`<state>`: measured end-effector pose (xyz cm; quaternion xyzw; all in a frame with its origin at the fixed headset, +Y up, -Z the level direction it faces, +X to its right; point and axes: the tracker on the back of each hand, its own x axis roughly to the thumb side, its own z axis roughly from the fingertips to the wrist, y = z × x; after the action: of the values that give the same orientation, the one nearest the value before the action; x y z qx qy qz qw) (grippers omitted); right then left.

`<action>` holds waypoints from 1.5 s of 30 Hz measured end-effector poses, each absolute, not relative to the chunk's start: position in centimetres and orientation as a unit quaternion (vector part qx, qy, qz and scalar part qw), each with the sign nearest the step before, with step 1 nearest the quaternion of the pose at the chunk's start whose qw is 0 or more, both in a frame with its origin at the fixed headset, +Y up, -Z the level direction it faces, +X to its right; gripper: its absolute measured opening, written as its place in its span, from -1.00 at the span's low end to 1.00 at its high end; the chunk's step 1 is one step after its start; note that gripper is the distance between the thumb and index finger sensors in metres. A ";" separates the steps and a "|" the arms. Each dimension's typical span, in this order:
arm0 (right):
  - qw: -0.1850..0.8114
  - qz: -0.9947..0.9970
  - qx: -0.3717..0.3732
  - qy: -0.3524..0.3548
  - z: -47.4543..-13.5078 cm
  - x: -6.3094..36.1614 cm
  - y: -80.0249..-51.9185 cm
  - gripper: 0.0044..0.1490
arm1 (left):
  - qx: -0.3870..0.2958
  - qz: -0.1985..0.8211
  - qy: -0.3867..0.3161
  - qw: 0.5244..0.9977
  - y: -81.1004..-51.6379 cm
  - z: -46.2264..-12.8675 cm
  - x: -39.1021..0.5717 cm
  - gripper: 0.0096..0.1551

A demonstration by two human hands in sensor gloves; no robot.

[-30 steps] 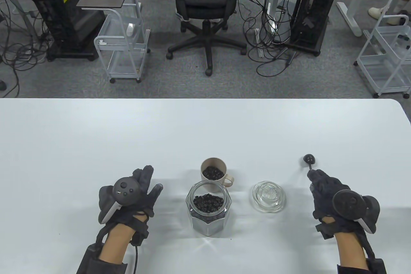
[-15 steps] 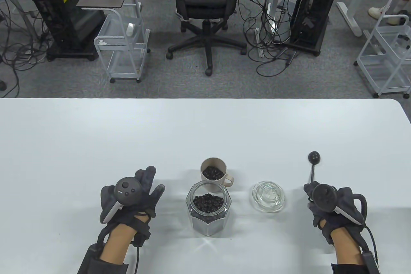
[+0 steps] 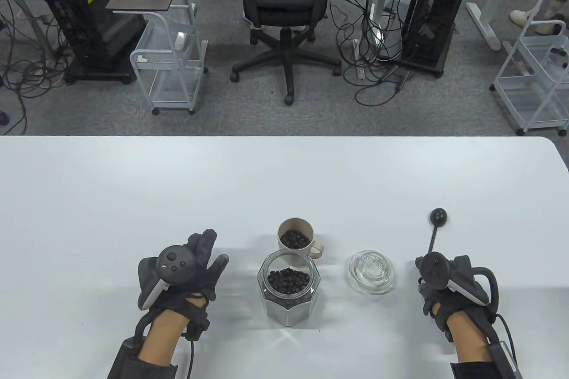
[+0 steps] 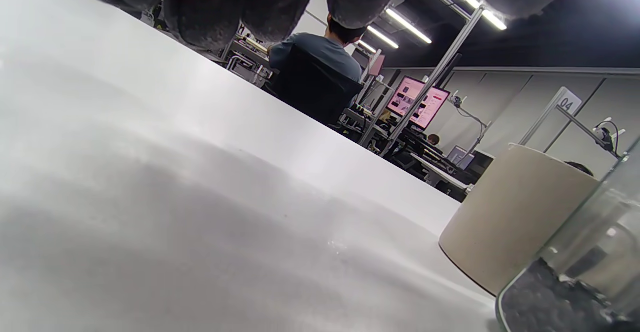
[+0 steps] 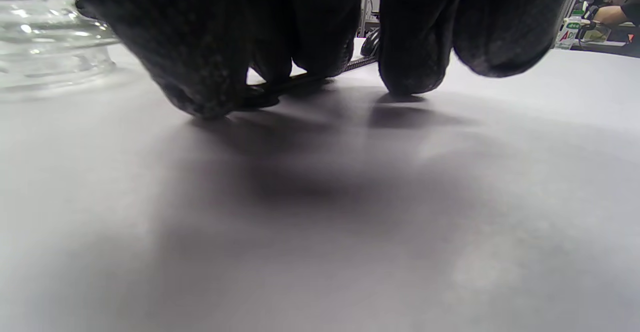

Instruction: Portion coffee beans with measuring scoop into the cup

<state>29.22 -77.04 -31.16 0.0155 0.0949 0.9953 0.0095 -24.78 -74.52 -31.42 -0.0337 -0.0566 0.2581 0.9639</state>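
The right hand (image 3: 449,288) rested near the desk's (image 3: 133,183) right edge, fingers curled on the scoop (image 3: 435,230) handle — the left hand (image 3: 186,272) lay flat, fingers straight, holding nothing.

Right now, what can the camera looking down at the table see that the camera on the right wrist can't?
Only the table view shows the beige cup of coffee beans, the open glass jar of beans, the left hand and the black scoop's round bowl. Only the right wrist view shows the right hand's fingertips touching the white table around the scoop's handle. Both show the clear glass lid and the right hand.
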 end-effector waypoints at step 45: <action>0.085 0.988 0.128 -0.019 -30.3 19.5 -76.9 0.01 | -0.064 0.247 -0.065 0.965 -75.3 -31.6 -23.9 -0.03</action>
<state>19.51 -76.88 -30.32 0.1280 -0.0192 0.9880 0.0846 -23.93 -75.27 -31.61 -0.0643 -0.0651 0.2472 0.9646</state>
